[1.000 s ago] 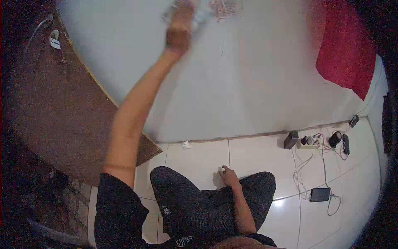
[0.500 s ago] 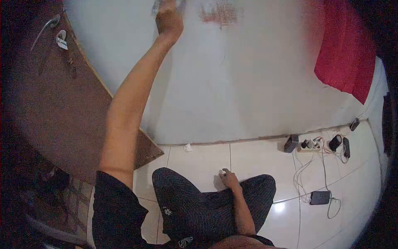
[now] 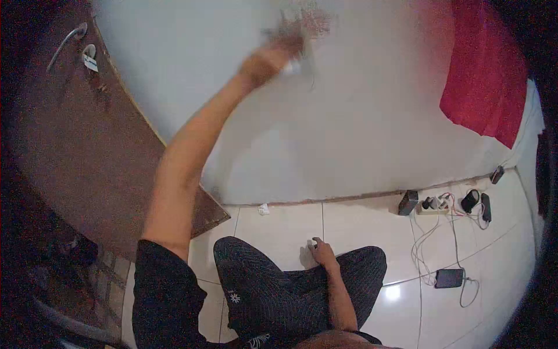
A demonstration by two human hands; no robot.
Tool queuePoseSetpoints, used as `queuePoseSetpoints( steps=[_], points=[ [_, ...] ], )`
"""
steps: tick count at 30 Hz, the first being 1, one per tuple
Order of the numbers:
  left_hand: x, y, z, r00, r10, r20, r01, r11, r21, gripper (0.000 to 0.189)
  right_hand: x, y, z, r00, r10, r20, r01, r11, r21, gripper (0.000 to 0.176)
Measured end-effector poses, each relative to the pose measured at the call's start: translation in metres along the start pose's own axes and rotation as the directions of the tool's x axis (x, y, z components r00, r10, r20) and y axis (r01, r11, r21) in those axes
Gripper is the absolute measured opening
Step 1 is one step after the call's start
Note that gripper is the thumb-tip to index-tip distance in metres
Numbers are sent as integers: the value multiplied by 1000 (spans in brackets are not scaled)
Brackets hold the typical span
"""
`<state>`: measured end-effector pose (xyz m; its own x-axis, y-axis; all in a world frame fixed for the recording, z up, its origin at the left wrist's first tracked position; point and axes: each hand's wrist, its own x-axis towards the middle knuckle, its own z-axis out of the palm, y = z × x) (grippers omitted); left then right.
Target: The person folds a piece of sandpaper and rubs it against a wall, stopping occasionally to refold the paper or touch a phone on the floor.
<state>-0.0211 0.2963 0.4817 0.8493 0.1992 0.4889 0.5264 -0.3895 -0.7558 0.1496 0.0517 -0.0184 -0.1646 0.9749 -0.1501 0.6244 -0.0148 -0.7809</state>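
My left hand (image 3: pixel 270 58) is raised against the white wall (image 3: pixel 349 116), beside a reddish-brown smudge (image 3: pixel 318 22). Motion smears its fingers. Pale, greyish edges stick out around them, from a cloth-like thing (image 3: pixel 292 68) in the grip whose exact kind I cannot make out. Low down, between the knees of the dark patterned trousers (image 3: pixel 267 296), my right hand (image 3: pixel 322 253) hangs over the floor tiles near the right knee. Its fingers are loosely apart, and no held object shows.
At left a brown door (image 3: pixel 99 157) stands ajar, with a lever handle (image 3: pixel 67 43) and a tagged key (image 3: pixel 90 61). Red fabric (image 3: pixel 482 87) hangs at right. A power strip (image 3: pixel 433 209) with plugs, cables and a black box (image 3: pixel 449 278) lies on the floor.
My left hand has swept right and slightly down across the wall, from left of the smudge to its lower left edge. My right hand has stayed where it was.
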Motion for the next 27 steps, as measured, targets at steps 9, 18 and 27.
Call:
queuePoseSetpoints(
  steps=[9, 18, 27],
  points=[
    [-7, 33, 39, 985, 25, -171, -38, 997, -73, 53, 0, 6, 2, 998, -42, -44, 42, 999, 12, 45],
    [-3, -16, -11, 973, 10, -231, -34, 995, -98, 48, -1, -2, -1, 1000, 7, 0, -7, 1000, 10, 49],
    [-6, 32, 28, 996, 13, -93, -27, 989, -148, 57, 6, 14, 12, 1000, -22, 16, 23, 998, -64, 52]
  ],
)
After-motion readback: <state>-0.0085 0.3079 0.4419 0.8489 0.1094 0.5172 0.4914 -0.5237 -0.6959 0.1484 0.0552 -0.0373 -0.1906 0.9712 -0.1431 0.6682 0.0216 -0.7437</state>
